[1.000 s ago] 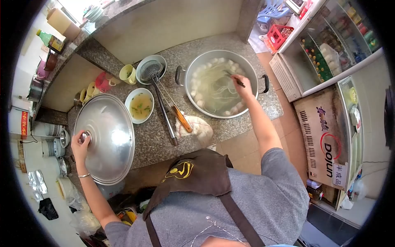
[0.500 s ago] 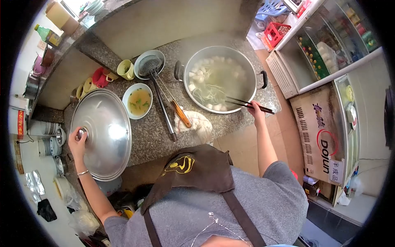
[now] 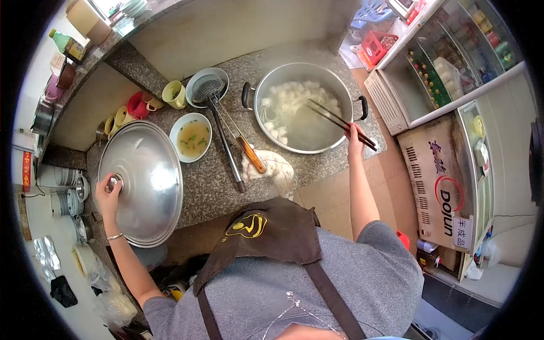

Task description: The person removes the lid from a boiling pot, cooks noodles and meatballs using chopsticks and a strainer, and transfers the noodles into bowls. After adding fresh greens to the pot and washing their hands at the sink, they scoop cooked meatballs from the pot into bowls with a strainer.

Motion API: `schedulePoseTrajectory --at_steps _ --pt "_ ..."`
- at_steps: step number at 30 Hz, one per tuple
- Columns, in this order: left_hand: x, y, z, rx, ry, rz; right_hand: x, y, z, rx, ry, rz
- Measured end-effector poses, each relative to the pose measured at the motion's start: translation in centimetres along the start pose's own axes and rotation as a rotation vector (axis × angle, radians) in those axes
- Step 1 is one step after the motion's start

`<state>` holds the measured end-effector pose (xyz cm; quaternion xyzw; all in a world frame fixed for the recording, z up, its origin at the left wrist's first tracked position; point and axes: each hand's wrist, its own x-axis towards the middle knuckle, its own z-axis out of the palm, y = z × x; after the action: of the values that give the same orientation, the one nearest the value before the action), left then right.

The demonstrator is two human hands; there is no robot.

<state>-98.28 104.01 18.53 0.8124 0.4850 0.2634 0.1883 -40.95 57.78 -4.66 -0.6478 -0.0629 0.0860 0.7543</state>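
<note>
My left hand (image 3: pixel 107 191) grips the round knob of a large domed metal lid (image 3: pixel 148 181) at the counter's left. My right hand (image 3: pixel 355 137) is closed around a pair of dark chopsticks (image 3: pixel 333 118), whose tips reach over the pot. Inside the wide metal pot (image 3: pixel 262 122), pale noodles (image 3: pixel 297 93) and white chunks (image 3: pixel 276 131) sit in cloudy, steaming liquid. The chopstick tips are near the noodles; whether they touch them I cannot tell. Between lid and pot stands a white bowl of broth (image 3: pixel 192 140) with green bits floating in it.
A skimmer (image 3: pixel 208 89) and a long dark-handled tool (image 3: pixel 229 156) lean in another bowl (image 3: pixel 222 73), handles toward me. A cloth (image 3: pixel 277 170) lies at the counter's front edge. Cups (image 3: pixel 173 94) line the back left. A glass-fronted fridge (image 3: pixel 419 113) stands to the right.
My right hand has moved slightly, and the chopstick tips now point up toward the pot's far side. The noodles have shifted toward the back. My left hand stays on the lid knob.
</note>
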Motion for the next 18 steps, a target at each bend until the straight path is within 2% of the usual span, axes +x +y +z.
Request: schedulePoseTrajectory --at_steps 1,3,7,8,9,11,13,15,16,17,18 --pt "-0.2 -0.1 -0.1 -0.013 0.004 0.012 0.5 0.1 0.5 -0.015 0.014 -0.065" --pt "-0.6 0.0 -0.7 0.013 -0.003 -0.024 1.5 0.5 1.7 -0.202 -0.124 -0.081" --pt "-1.3 -0.5 -1.5 0.06 -0.015 -0.07 3.8 0.5 3.6 -0.161 0.062 -0.199" --pt "-1.6 -1.0 -1.7 0.063 -0.014 -0.072 4.4 1.3 3.8 -0.217 0.16 -0.287" --pt "-1.8 -1.3 -1.8 0.037 -0.001 -0.046 4.2 1.1 4.2 -0.215 0.157 -0.286" --pt "-2.2 -2.0 -2.2 0.01 0.017 -0.02 3.7 0.7 5.2 -0.492 0.132 -0.221" --pt "-2.7 -1.6 -2.8 0.112 0.016 -0.081 4.7 4.0 4.7 -0.5 0.102 -0.25" --pt "-3.1 -0.4 -3.2 0.134 0.009 -0.095 5.7 6.8 3.8 -0.574 -0.085 -0.104" --pt "-3.2 -0.1 -3.3 0.153 0.004 -0.104 5.0 6.0 3.8 -0.405 -0.146 0.046" --pt "-3.2 -0.6 -3.3 0.155 0.003 -0.104 4.3 4.8 3.3 -0.404 -0.145 0.048" --pt "-3.3 -1.7 -3.3 0.109 0.019 -0.088 3.2 2.6 3.0 -0.236 -0.128 0.146"
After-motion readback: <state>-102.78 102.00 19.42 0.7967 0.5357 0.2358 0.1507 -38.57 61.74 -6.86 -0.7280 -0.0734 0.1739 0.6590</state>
